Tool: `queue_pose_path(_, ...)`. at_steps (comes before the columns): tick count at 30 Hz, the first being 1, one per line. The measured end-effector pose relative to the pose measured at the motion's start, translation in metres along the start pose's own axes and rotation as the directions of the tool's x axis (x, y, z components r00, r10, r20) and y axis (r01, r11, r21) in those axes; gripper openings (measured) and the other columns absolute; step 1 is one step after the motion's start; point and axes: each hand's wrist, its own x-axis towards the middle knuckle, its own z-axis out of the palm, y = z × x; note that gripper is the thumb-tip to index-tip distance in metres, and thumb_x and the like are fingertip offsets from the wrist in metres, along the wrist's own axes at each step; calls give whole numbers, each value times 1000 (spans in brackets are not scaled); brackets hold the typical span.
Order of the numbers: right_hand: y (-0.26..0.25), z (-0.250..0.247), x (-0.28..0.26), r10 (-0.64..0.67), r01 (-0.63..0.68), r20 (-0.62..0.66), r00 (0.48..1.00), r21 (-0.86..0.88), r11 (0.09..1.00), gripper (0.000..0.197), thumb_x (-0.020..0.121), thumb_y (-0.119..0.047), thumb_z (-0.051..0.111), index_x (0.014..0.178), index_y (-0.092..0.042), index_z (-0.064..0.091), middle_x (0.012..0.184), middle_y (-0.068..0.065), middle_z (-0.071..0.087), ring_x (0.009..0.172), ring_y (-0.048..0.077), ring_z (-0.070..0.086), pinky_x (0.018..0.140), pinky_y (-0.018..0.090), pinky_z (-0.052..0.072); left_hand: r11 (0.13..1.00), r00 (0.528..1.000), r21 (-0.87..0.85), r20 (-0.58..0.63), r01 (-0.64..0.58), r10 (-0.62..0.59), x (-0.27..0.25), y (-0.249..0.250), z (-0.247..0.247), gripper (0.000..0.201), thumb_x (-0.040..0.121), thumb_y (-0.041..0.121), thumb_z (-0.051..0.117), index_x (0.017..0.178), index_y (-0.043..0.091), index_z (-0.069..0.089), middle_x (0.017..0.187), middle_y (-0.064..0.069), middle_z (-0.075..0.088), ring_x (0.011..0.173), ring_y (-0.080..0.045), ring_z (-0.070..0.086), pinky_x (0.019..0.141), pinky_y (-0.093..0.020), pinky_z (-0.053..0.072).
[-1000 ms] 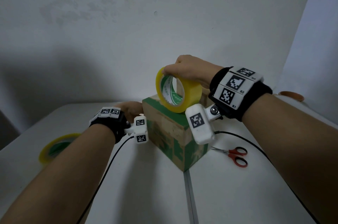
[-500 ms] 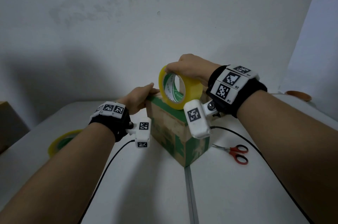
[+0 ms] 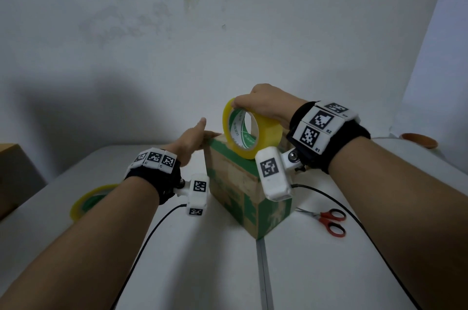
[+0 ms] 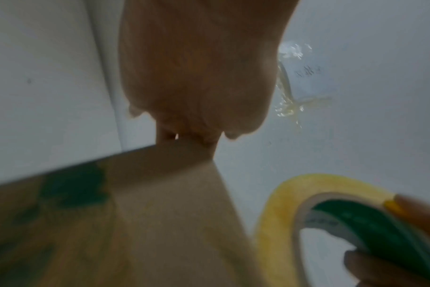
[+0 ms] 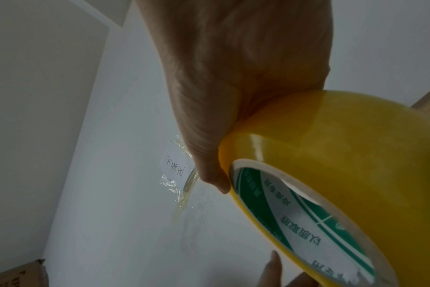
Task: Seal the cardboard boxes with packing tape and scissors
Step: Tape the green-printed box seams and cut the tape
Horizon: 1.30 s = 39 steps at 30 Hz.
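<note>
A cardboard box (image 3: 235, 183) with green print stands on the white table (image 3: 202, 271) in the middle of the head view. My right hand (image 3: 249, 104) grips a yellow packing tape roll (image 3: 253, 132) from above and holds it upright on the box's top. In the right wrist view the fingers wrap over the roll (image 5: 331, 165). My left hand (image 3: 201, 132) rests with straight fingers on the box's far left top edge, thumb raised. The left wrist view shows its fingertips (image 4: 184, 134) touching the box corner (image 4: 160, 203), with the roll (image 4: 295, 194) to the right. Red-handled scissors (image 3: 329, 221) lie right of the box.
A second yellow tape roll (image 3: 86, 202) lies flat on the table at the left, partly behind my left forearm. Another cardboard box (image 3: 12, 178) stands at the left edge. A small orange dish (image 3: 419, 140) sits far right. A white wall rises close behind the table.
My left hand rose from beside the box's left face to its far top edge. The right hand kept the tape roll over the box and lowered it slightly.
</note>
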Motion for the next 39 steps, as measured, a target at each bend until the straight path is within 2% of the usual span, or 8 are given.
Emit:
queue_pose_path(4, 1, 0, -1, 2, -2, -7, 1000, 0, 1000, 38, 85, -45, 63, 95, -9, 57, 77, 0, 53, 68, 15, 49, 57, 28, 35, 999, 998, 6, 40, 39, -39, -1, -4, 11, 51, 104, 45, 31, 102, 8, 65, 101, -10, 68, 99, -25, 60, 78, -30, 43)
queue_pose_path(11, 2, 1, 1, 6, -6, -9, 1000, -4, 1000, 41, 83, -46, 63, 99, -8, 59, 81, 2, 55, 74, 19, 52, 62, 30, 39, 982, 990, 140, -76, 128, -118, -5, -8, 13, 86, 96, 63, 4, 110, 2, 64, 103, -18, 68, 95, -28, 65, 75, -32, 53)
queue_pose_path(15, 0, 1, 0, 13, -13, -2, 1000, -11, 1000, 42, 84, -46, 63, 98, -7, 59, 77, 2, 53, 70, 18, 50, 58, 29, 36, 945, 981, 319, -194, 75, -13, -14, -3, 17, 88, 97, 62, 8, 114, -4, 63, 120, -23, 62, 112, -34, 57, 99, -41, 45)
queue_pose_path(20, -4, -1, -5, 19, -19, 7, 1000, -37, 999, 41, 86, -44, 61, 101, -6, 59, 79, 2, 54, 69, 17, 50, 57, 28, 37, 633, 954, 774, -201, 16, 221, -40, 22, 19, 45, 103, 37, 31, 130, 7, 51, 133, -13, 54, 120, -30, 50, 103, -44, 40)
queue_pose_path(24, -8, -2, -10, 16, -16, 2, 1000, -78, 997, 40, 88, -43, 60, 100, -5, 58, 87, 6, 57, 68, 16, 51, 55, 27, 38, 353, 975, 935, -110, 37, 191, -75, 44, 30, 35, 99, 34, 36, 111, 12, 62, 110, -5, 62, 99, -26, 56, 100, -48, 41)
queue_pose_path(30, -11, -5, -17, 30, -29, 6, 1000, -128, 991, 55, 86, -50, 61, 112, -2, 60, 104, 13, 59, 78, 23, 53, 55, 28, 36, 318, 985, 934, 144, -166, 92, -125, 60, 69, 28, 101, 38, 38, 112, 18, 55, 99, 0, 50, 92, -19, 46, 84, -26, 35)
queue_pose_path(35, -15, -11, -29, 49, -41, 67, 997, -116, 992, 93, 86, -76, 40, 136, 2, 47, 136, 19, 54, 105, 28, 55, 90, 35, 45, 239, 999, 970, 32, -38, 32, -116, 40, 83, 86, 83, 69, 45, 144, 10, 34, 147, -18, 36, 135, -36, 33, 110, -53, 24)
queue_pose_path(39, -2, -12, -34, 107, -148, 130, 986, 363, 920, 77, 95, -60, 45, 145, -2, 37, 141, 21, 51, 121, 36, 56, 104, 50, 45, 301, 986, 946, 78, -120, 149, -108, 33, 71, 102, 74, 81, 45, 148, 13, 27, 147, -9, 39, 135, -29, 37, 112, -54, 23)
